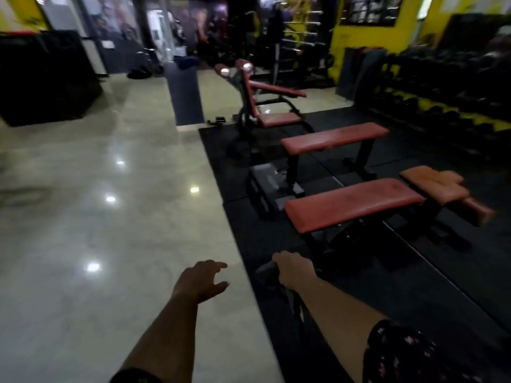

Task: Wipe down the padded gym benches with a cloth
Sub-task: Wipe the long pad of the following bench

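Three red padded benches stand in a row on a black rubber mat (414, 294). The nearest flat bench (354, 204) lies just ahead of my right hand (296, 269), which grips a dark cloth (266, 272) hanging below the fist. Beyond it stand a second flat bench (334, 140) and an adjustable bench (279, 118) with a tilted red back. My left hand (201, 280) reaches forward over the shiny floor, fingers spread and holding nothing. Neither hand touches a bench.
A glossy tiled floor (96, 203) spreads to the left. An orange pad (437, 183) sits right of the nearest bench. A dumbbell rack (442, 106) lines the right wall. A dark pillar (185, 95) and a black box (44, 78) stand further back.
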A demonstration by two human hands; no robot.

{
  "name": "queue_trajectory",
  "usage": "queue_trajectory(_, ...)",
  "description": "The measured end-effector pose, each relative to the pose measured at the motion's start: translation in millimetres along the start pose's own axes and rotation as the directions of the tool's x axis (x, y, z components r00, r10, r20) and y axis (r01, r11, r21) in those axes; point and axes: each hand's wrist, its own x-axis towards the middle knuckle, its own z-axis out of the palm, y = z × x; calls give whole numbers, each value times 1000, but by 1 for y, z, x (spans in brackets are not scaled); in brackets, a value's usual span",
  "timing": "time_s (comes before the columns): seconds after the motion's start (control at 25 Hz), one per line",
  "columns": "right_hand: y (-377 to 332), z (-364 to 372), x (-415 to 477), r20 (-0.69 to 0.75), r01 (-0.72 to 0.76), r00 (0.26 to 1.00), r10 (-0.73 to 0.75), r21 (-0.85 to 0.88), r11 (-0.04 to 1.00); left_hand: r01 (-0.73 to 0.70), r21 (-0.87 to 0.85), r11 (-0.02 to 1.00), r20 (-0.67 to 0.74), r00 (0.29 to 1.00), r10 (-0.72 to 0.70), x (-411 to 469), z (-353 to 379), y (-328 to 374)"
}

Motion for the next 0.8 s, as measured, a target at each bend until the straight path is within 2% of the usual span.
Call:
queue_trajectory(0.12,33,0,5,-19,-189,982,191,55,980,-192,70,979,46,981,189,69,-10,28)
queue_trajectory(0.28,86,2,-4,16,-404,915,404,38,914,-335,111,936,84,941,327,127,-7,72)
queue_trajectory(0.4,123,-3,4,38,-511,860,509,56,858,-436,145,888,143,897,418,173,-6,98)
queue_trajectory(0.6,182,-12,49,55,-537,844,534,95,838,-508,155,847,179,858,481,249,-9,146)
queue_trajectory(0.8,260,-52,112,2,-501,864,504,104,859,-481,123,868,156,873,461,334,-25,186)
